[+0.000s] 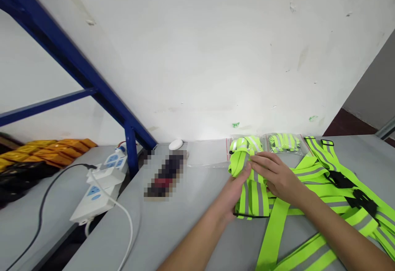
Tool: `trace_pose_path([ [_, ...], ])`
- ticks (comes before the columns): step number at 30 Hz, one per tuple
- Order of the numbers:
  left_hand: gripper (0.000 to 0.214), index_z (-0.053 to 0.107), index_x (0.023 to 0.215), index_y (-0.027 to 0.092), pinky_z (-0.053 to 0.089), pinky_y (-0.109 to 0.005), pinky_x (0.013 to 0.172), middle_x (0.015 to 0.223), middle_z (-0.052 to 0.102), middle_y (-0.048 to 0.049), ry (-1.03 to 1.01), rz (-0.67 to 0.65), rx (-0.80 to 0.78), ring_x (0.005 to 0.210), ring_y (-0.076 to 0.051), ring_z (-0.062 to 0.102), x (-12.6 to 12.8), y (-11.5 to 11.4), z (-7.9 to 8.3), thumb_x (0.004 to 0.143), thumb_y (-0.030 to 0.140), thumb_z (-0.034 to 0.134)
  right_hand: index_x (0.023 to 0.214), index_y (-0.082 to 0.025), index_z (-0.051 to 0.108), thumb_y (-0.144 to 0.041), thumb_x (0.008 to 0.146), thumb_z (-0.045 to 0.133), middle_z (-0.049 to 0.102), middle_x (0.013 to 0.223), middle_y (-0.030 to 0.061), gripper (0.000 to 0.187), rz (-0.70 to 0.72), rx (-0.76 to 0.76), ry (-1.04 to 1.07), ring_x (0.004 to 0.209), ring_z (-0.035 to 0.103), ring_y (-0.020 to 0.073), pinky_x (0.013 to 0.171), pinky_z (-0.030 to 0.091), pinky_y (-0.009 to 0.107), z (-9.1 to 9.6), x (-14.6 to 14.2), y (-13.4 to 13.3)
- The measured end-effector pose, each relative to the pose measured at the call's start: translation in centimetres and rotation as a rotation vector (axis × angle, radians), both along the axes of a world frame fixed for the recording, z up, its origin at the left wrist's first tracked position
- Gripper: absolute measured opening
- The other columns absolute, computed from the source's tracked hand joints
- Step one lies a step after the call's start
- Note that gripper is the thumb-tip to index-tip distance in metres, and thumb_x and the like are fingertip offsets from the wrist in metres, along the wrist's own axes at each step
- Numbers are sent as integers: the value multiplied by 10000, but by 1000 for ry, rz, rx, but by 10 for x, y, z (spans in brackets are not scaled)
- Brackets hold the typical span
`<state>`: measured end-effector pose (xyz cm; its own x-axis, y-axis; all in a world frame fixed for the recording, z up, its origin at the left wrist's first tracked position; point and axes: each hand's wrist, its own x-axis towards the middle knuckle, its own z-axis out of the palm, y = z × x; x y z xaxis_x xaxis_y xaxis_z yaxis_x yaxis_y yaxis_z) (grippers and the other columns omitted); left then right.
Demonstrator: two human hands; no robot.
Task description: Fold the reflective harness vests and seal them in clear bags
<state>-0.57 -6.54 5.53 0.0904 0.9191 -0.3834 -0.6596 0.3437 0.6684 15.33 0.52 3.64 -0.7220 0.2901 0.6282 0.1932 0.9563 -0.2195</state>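
Observation:
A neon-yellow reflective strap bundle point(253, 199) with grey stripes is folded between my two hands. My left hand point(232, 199) is closed around its left side, with the thumb over the front. Fingers together, my right hand point(282, 177) presses on the top right of the same bundle, near a raised loop. Part of the bundle is hidden by the fingers. Loose reflective straps point(321, 201) with black buckles spread under and beside my right forearm. Behind the hands lie clear bags, one point(284, 142) holding a folded strap bundle; another point(210, 149) reaches left.
A white round object point(175, 144) sits by the wall, near a blurred-out item point(165, 176). Power strips point(98, 193) with cables lie to the left, beside a blue metal frame point(132, 147). Yellow and black packets point(46, 154) are stacked at the far left.

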Motion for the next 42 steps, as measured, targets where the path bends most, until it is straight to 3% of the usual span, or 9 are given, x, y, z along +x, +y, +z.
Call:
trace_pose_path([
  [4, 521, 558, 1289, 159, 487, -406, 951, 1132, 691, -130, -22, -63, 53, 1059, -287, 648, -8, 7, -5, 812, 314, 695, 1412, -301, 340, -130, 891, 420, 331, 1509, 58, 554, 0, -396, 28, 1413, 252, 256, 1143, 261, 541, 2, -3, -14],
  [8, 541, 568, 1285, 153, 505, -449, 927, 1148, 686, -152, 46, -144, 44, 1047, -314, 656, -19, 7, -12, 780, 266, 727, 1393, -349, 288, -364, 917, 501, 206, 1568, 31, 522, -251, -827, 317, 1433, 215, 251, 1112, 335, 492, 7, -7, -20],
  [14, 481, 626, 1190, 135, 532, -431, 884, 1085, 712, -144, 98, -186, 36, 993, -306, 679, -12, 6, -15, 736, 223, 757, 1325, -287, 457, -457, 762, 677, 527, 1341, 84, 628, -320, -1276, 125, 1042, 623, 291, 711, 587, 396, 18, 0, -11],
  [19, 242, 671, 913, 108, 566, -387, 790, 859, 740, -99, -60, -23, -117, 813, -263, 713, 6, 12, -12, 673, 71, 678, 1000, -224, 568, -417, 794, 653, 652, 870, 40, 295, -410, -903, 289, 716, 636, 233, 577, 546, 367, 11, -7, -13],
  [25, 182, 671, 881, 139, 566, -336, 717, 832, 719, -73, -298, 139, -104, 769, -212, 684, 4, 12, -9, 751, 179, 549, 1050, -251, 583, -187, 875, 544, 625, 972, 77, 190, -305, -254, 418, 902, 630, 232, 711, 546, 372, -12, -21, -15],
  [30, 252, 654, 993, 133, 567, -351, 693, 891, 703, -81, -163, -63, -10, 739, -199, 664, 2, 10, -11, 856, 290, 512, 1041, -261, 599, -195, 869, 560, 606, 896, 56, 189, -448, -241, 495, 842, 618, 226, 678, 544, 376, -13, -21, -12],
  [33, 244, 647, 980, 112, 563, -369, 768, 872, 701, -86, -170, -16, -36, 731, -191, 667, 4, 11, -13, 861, 264, 498, 1079, -275, 606, -154, 863, 545, 598, 914, 53, 255, -469, -223, 502, 851, 619, 219, 685, 552, 374, -14, -18, -10],
  [38, 376, 620, 1101, 98, 534, -490, 835, 993, 696, -148, -259, 17, -71, 835, -282, 692, -2, 11, -4, 894, 350, 434, 1270, -333, 546, -9, 851, 409, 620, 1077, 75, 547, -285, 28, 412, 1029, 625, 214, 778, 577, 368, -18, -12, -4],
  [42, 568, 601, 1181, 99, 551, -469, 798, 1070, 673, -173, -315, 74, -72, 860, -279, 680, -11, 10, 4, 895, 553, 414, 1296, -275, 537, -6, 864, 424, 641, 1141, 104, 521, -91, 106, 277, 1207, 540, 239, 920, 541, 419, -16, -13, 0],
])
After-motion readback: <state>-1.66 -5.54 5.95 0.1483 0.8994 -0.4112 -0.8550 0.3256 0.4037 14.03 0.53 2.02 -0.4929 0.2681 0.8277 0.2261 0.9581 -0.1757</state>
